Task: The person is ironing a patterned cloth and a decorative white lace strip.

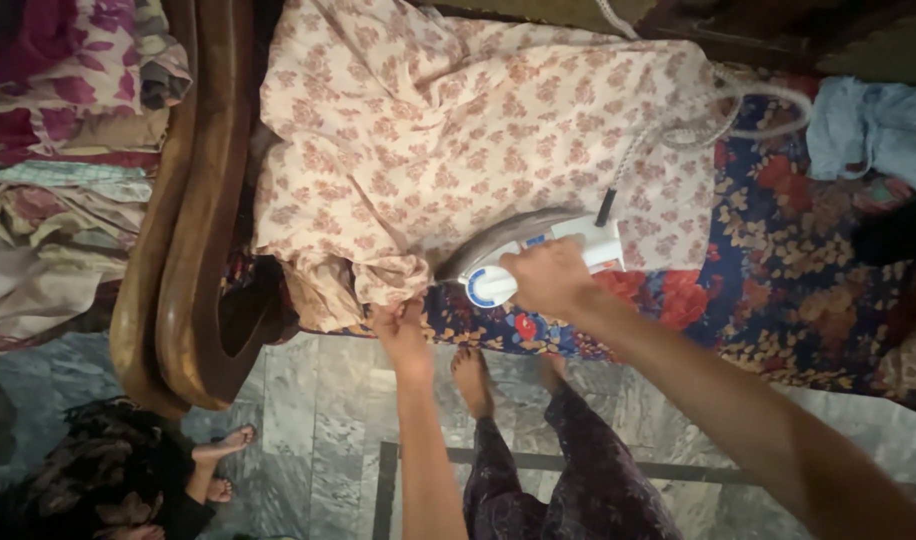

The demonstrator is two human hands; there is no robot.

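So the iron (538,258) is white with a grey-silver body and some blue on the handle end, and it's sitting flat on the lower edge of a pale pink floral garment (458,140). The right hand (550,277) is wrapped shut around the iron's handle, knuckles up, arm coming in from the lower right. A white braided cord (678,130) runs off the back of the iron, goes up across the fabric and loops over to the right.

The left hand (398,325) is just beside the iron on its left, fingers pinched closed on the bunched-up hem of that garment, right where it hangs off the edge. The garment itself is spread wide over a bed (778,270) covered in a dark blue sheet with big red and orange flowers, and it's still pretty wrinkly near the left side.

Below the hands you can see the person's own bare feet (470,375) on a grey marble floor (308,400), plus dark patterned trousers. To the left there's a curved wooden bed frame (193,250), and past it a heap of mixed clothes (58,150). A light blue cloth (873,125) lies at the upper right on the bed. Bottom left corner, another person's bare feet (218,460) are on the floor, well apart from the ironing.
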